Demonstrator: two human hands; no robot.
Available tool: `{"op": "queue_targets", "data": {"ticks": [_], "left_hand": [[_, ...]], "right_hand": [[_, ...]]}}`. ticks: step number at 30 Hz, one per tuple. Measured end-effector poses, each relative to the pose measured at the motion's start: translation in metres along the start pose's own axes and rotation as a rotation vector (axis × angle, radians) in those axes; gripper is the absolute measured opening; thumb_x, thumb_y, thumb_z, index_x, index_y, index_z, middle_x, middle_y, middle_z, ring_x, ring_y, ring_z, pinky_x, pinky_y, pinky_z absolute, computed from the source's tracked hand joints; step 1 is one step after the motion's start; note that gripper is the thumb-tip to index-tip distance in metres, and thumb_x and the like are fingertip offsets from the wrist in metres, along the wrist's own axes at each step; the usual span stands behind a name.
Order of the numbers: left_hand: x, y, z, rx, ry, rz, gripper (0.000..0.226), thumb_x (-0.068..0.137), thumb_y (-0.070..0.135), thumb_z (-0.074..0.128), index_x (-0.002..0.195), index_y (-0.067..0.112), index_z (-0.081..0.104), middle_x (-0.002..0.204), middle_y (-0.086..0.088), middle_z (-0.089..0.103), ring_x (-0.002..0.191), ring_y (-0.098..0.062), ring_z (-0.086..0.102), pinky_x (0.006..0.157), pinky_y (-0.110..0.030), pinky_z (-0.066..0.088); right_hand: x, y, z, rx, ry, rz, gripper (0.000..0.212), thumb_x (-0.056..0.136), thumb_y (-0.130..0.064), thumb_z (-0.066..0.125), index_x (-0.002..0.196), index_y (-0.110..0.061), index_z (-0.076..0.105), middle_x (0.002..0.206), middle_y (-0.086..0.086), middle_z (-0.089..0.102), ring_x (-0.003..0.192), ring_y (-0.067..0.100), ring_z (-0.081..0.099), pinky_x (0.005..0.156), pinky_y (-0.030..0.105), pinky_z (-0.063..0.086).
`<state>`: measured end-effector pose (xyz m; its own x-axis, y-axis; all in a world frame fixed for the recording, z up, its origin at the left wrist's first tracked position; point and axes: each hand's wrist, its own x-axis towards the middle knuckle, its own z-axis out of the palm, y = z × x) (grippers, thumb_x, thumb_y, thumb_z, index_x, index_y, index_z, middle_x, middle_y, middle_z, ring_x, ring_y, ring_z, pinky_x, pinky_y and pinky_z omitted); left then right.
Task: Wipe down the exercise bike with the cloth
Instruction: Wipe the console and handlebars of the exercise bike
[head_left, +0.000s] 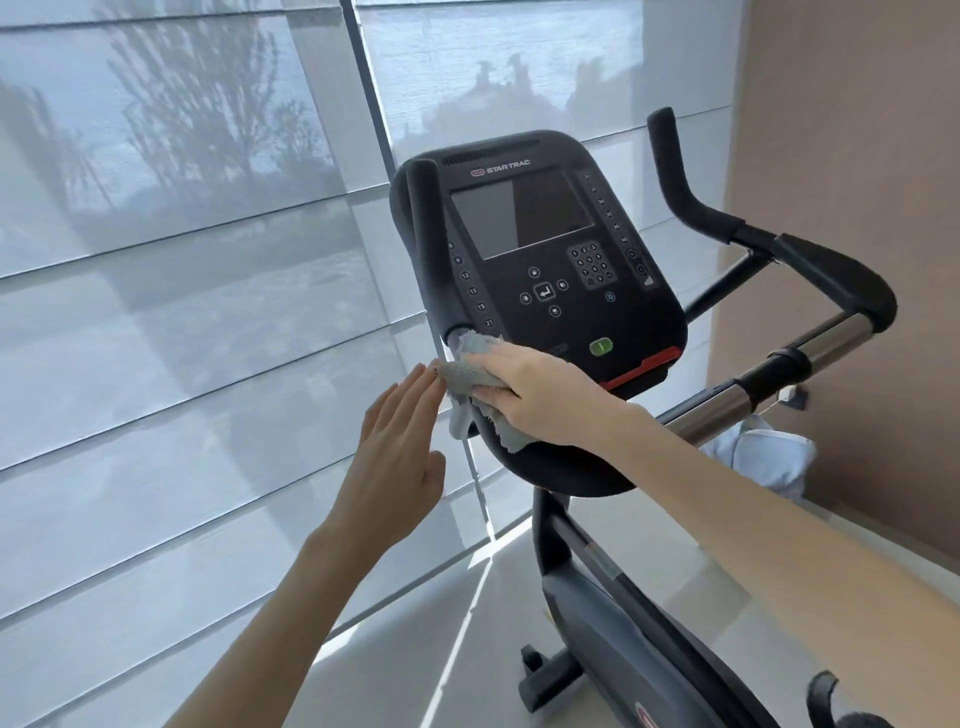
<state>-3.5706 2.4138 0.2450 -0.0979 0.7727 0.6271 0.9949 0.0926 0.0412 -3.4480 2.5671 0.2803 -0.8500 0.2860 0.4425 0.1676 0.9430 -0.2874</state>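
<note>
On handlebar, right grip clasping cloth

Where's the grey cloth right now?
Head view, centre: the grey cloth is gripped by the right hand at the lower left corner of the black console.

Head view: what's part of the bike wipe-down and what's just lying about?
Job: cloth, gripped by right hand; left hand, open beside it; bike.
Lying about: white bundle; blinds.
</note>
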Motion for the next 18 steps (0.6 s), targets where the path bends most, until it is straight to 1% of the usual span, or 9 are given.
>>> {"op": "queue_targets", "data": {"ticks": [1,2,5,7,9,11,15,18], "left_hand": [[0.000,-0.003,0.000,0.003,-0.003,-0.011,0.076,0.068,-0.013,0.054,0.140,-0.003,0.035,0.149,-0.015,0.034,0.140,-0.028,0.027,0.113,-0.047,0.025],[0.001,-0.005,-0.001,0.005,-0.006,-0.018,0.075,0.069,-0.013,0.055,0.140,-0.003,0.035,0.149,-0.015,0.034,0.140,-0.028,0.027,0.113,-0.047,0.025],[0.002,-0.011,-0.001,0.002,-0.013,-0.010,0.074,0.072,-0.012,0.057,0.142,-0.001,0.035,0.150,-0.013,0.033,0.141,-0.026,0.027,0.114,-0.047,0.024],[0.006,-0.012,0.000,-0.006,-0.019,0.007,0.073,0.074,-0.009,0.057,0.142,0.001,0.035,0.151,-0.010,0.032,0.141,-0.024,0.026,0.115,-0.044,0.021],[0.011,-0.009,0.001,-0.021,-0.026,0.035,0.070,0.077,-0.004,0.053,0.144,0.004,0.034,0.151,-0.008,0.031,0.142,-0.020,0.024,0.116,-0.038,0.016],[0.015,-0.004,0.005,-0.028,-0.040,0.076,0.069,0.078,0.000,0.049,0.145,0.006,0.032,0.152,-0.006,0.031,0.142,-0.018,0.024,0.117,-0.034,0.013],[0.015,0.005,0.020,-0.043,-0.082,0.105,0.076,0.075,-0.009,0.056,0.145,0.007,0.032,0.152,-0.004,0.031,0.140,-0.017,0.026,0.116,-0.043,0.018],[0.011,0.008,0.026,-0.051,-0.096,0.098,0.081,0.071,-0.011,0.057,0.146,0.006,0.030,0.153,-0.006,0.028,0.141,-0.021,0.026,0.115,-0.045,0.021]], "right_hand": [[0.004,0.000,0.002,0.028,-0.062,0.039,0.038,0.098,-0.032,0.043,0.134,-0.024,0.045,0.134,0.001,0.049,0.118,0.025,0.048,0.097,0.046,0.041],[0.005,0.001,0.003,0.040,-0.086,0.059,0.037,0.097,-0.035,0.041,0.133,-0.027,0.045,0.134,-0.002,0.048,0.115,0.026,0.050,0.095,0.047,0.042],[0.000,0.004,0.003,0.019,-0.090,0.075,0.044,0.098,-0.039,0.039,0.141,-0.032,0.035,0.150,-0.006,0.033,0.126,0.028,0.044,0.101,0.048,0.038],[-0.012,0.008,0.001,0.016,-0.063,0.065,0.045,0.098,-0.032,0.041,0.143,-0.028,0.034,0.152,-0.004,0.030,0.129,0.027,0.043,0.103,0.046,0.037],[-0.031,0.012,-0.002,0.016,-0.041,0.055,0.046,0.098,-0.024,0.044,0.142,-0.025,0.036,0.151,-0.004,0.032,0.129,0.025,0.044,0.102,0.043,0.038],[-0.054,0.017,-0.007,0.010,-0.027,0.062,0.045,0.097,-0.021,0.046,0.141,-0.024,0.038,0.148,-0.004,0.037,0.126,0.023,0.046,0.102,0.040,0.040],[-0.097,0.023,-0.011,-0.094,0.016,0.043,0.047,0.093,-0.018,0.052,0.140,-0.021,0.042,0.139,0.001,0.049,0.116,0.020,0.052,0.097,0.036,0.044],[-0.115,0.024,-0.011,-0.080,0.037,0.047,0.048,0.091,-0.018,0.056,0.138,-0.019,0.045,0.134,0.001,0.053,0.117,0.019,0.052,0.096,0.033,0.046]]}}
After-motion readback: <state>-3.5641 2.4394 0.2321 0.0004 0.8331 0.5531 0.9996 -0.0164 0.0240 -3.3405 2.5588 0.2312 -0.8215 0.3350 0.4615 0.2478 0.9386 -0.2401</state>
